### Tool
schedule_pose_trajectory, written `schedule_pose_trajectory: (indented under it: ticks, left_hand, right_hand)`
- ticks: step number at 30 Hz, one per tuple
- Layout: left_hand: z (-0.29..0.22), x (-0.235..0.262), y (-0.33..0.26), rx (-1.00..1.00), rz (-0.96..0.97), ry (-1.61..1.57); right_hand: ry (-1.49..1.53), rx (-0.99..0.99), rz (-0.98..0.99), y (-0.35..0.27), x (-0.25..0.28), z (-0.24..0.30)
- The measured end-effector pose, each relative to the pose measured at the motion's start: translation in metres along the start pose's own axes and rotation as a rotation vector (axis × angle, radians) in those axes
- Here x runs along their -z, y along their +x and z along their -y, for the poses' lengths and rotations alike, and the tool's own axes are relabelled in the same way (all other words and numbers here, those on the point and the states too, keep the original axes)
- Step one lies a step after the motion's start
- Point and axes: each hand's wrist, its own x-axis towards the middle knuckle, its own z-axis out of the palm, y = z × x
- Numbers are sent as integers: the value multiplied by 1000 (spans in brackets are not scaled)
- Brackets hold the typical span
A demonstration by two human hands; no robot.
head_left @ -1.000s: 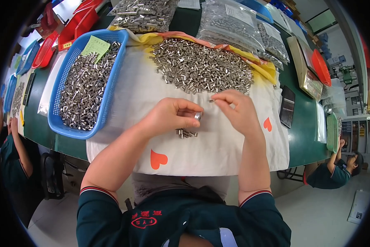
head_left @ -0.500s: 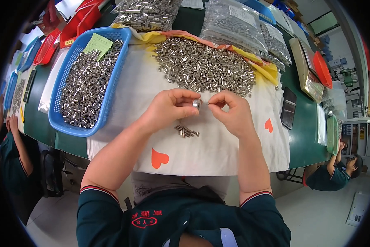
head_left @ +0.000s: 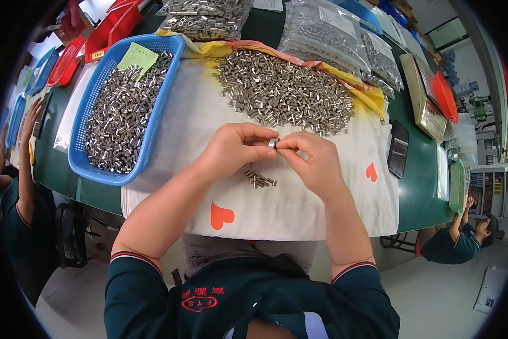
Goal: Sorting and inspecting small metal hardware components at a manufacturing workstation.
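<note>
My left hand (head_left: 227, 150) pinches a short, round silver metal piece (head_left: 272, 143) between thumb and fingertips. Against the piece's right side, the fingertips of my right hand (head_left: 315, 158) are pressed together; whatever they hold is too small and covered to make out. Just below the hands, a few small metal cylinders (head_left: 259, 180) lie loose on a white cloth (head_left: 288, 212) printed with orange hearts. Beyond my hands spreads a large heap of similar cylinders (head_left: 282, 93). To the left stands a blue basket (head_left: 98, 176) full of small metal cylinders, a green paper slip (head_left: 137, 59) on top.
Clear bags of metal parts (head_left: 322, 37) line the back, behind a yellow cloth edge (head_left: 361, 96). A dark phone (head_left: 398, 148) lies right of the cloth. Red trays (head_left: 67, 62) sit far left. One co-worker (head_left: 25, 192) is at the left, another (head_left: 454, 240) at the right.
My right hand has moved left, so its fingertips now meet the round metal piece in my left hand. The left co-worker has raised a hand.
</note>
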Motion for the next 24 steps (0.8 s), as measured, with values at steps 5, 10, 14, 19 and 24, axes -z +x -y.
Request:
schedule_pose_trajectory:
  ticks: [5,10,14,19,24]
  left_hand:
    - [2,-2,0,17,67,-12]
    - [-1,-3,-4,78,157,12]
    - [-2,-7,-3,43,200,63]
    - [1,2,-4,60,101,9]
    - [2,-3,7,-88,58,0]
  right_hand:
    - [121,-196,120,3,9,-4]
    - [7,-338,20,4,32,-21]
    - [-197,-473,18,1,35,-28]
    - [-491,-195,68,6,7,-39]
    - [34,-333,4,3,21,-17]
